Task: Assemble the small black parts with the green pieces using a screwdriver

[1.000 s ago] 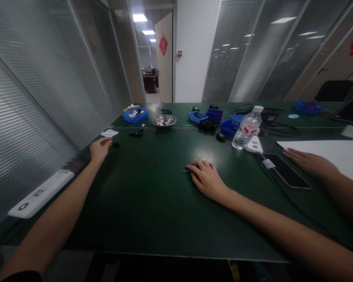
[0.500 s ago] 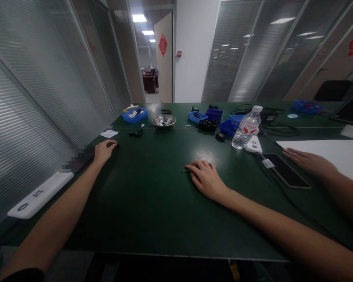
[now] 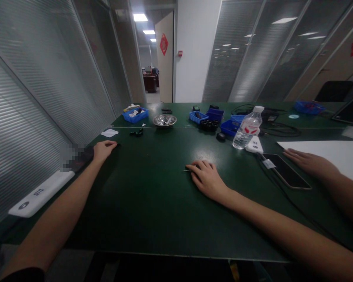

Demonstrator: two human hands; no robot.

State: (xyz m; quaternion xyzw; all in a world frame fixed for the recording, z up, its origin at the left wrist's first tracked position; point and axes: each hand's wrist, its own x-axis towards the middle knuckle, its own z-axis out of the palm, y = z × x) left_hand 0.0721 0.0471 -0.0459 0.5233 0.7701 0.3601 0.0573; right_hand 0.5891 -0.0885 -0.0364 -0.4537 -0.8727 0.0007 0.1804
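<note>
My left hand (image 3: 103, 150) is at the left of the dark green table, thumb and fingers closed in a pinch on a small black object (image 3: 118, 145), too little of which shows to name it. Near the middle of the table lies my right hand (image 3: 207, 178), palm down, fingers bent. A thin pale stick (image 3: 185, 171) sticks out between its thumb and index finger; the rest of it is hidden. Beside my left forearm are a dark flat device (image 3: 85, 158) and a white power bank-like case (image 3: 41, 194). Beyond my hands stands a metal bowl (image 3: 164, 122) with small pieces.
Another person's hand (image 3: 312, 163) rests on a white sheet (image 3: 341, 152) at the right, near a phone (image 3: 286, 171). A water bottle (image 3: 247, 129), a black mouse-like object (image 3: 221, 136) and blue trays (image 3: 135, 116) stand farther back. A cable (image 3: 291, 201) runs along the right.
My left thumb and fingers have drawn closer together around the small black object. My right hand stays in place; the view has shifted very slightly.
</note>
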